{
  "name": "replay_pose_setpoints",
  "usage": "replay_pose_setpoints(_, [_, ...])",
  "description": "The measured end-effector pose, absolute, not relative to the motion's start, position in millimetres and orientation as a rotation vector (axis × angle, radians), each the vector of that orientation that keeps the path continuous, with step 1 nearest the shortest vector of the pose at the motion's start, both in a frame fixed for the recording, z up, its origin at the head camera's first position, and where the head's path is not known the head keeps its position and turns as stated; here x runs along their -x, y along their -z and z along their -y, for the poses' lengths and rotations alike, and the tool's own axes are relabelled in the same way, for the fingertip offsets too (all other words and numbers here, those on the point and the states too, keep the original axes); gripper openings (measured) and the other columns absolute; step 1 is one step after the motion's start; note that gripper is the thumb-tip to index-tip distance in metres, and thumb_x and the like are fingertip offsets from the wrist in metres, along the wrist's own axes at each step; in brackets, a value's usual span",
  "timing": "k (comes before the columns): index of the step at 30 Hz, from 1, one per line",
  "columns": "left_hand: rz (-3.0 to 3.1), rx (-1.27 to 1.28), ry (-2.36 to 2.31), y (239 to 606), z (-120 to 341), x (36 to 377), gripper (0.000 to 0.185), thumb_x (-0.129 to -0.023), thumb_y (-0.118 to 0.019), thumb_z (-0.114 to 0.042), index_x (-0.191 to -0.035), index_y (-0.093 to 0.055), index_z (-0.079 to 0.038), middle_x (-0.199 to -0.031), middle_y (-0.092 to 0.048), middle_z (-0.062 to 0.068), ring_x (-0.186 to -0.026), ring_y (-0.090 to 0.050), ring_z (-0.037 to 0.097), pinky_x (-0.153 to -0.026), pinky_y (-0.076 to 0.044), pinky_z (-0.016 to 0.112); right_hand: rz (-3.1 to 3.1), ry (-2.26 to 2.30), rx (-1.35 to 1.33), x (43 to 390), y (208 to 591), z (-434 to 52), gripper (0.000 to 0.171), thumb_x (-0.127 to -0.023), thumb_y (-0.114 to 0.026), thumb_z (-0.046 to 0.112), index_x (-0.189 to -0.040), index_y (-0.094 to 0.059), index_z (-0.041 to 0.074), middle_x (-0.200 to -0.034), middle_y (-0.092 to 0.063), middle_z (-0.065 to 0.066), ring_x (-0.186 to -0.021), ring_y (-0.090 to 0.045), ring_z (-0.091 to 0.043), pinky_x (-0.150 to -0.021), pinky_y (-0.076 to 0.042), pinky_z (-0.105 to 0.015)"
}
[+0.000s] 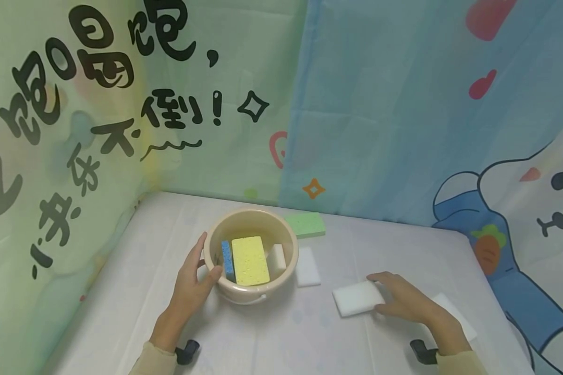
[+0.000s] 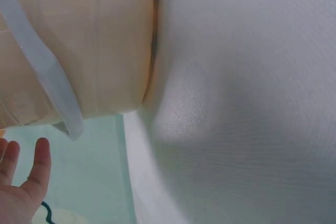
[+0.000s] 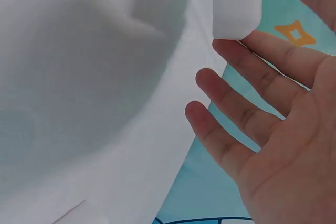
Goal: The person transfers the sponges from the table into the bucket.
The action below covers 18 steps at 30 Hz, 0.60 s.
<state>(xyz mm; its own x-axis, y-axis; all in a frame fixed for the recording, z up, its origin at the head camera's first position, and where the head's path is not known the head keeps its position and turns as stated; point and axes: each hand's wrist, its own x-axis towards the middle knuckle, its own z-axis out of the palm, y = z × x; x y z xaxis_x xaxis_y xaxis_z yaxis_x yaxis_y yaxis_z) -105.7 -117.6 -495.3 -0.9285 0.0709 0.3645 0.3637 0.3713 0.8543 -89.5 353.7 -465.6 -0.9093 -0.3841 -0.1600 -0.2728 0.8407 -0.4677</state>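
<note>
One white sponge (image 1: 358, 299) juts toward the bucket (image 1: 251, 223) from the right hand (image 1: 410, 301), thumb and fingers pinching one end.

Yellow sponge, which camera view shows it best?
The head view: it looks into the bucket, showing the yellow sponge clearly. Left wrist shows the bucket's outside, not the sponge; right wrist doesn't show it.

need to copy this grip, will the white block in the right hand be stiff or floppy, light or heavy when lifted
The white block is probably light, since the right hand holds it by just one end. It likely keeps its shape, as its edges look straight. With broad flat faces, it seems unlikely to roll.
</note>
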Motion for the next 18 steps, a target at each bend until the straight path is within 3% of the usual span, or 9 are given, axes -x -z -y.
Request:
replay_pose_setpoints(10, [2.375,0.375,1.579,494,118,105,0.077,-0.094,-0.060,-0.029,-0.159,-0.025,-0.009,-0.160,-0.032,0.012,-0.143,-0.035,0.031,-0.105,-0.045,0.052,-2.841,0.803,0.486,88,453,-342,0.065,-0.084,-0.081,0.031,-0.134,-0.056,-0.001,-0.128,-0.060,-0.020,-0.112,-0.059,-0.040,-0.090,-0.053,-0.057])
replay_pose_setpoints(18, [2.386,0.361,1.577,495,117,105,0.077,-0.094,-0.060,-0.031,-0.159,-0.025,-0.009,-0.160,-0.032,0.012,-0.143,-0.035,0.031,-0.105,-0.044,0.053,-2.975,0.872,0.531,90,451,-333,0.062,-0.082,-0.084,0.029,-0.132,-0.059,0.001,-0.124,-0.063,-0.016,-0.109,-0.060,-0.037,-0.087,-0.055,-0.054])
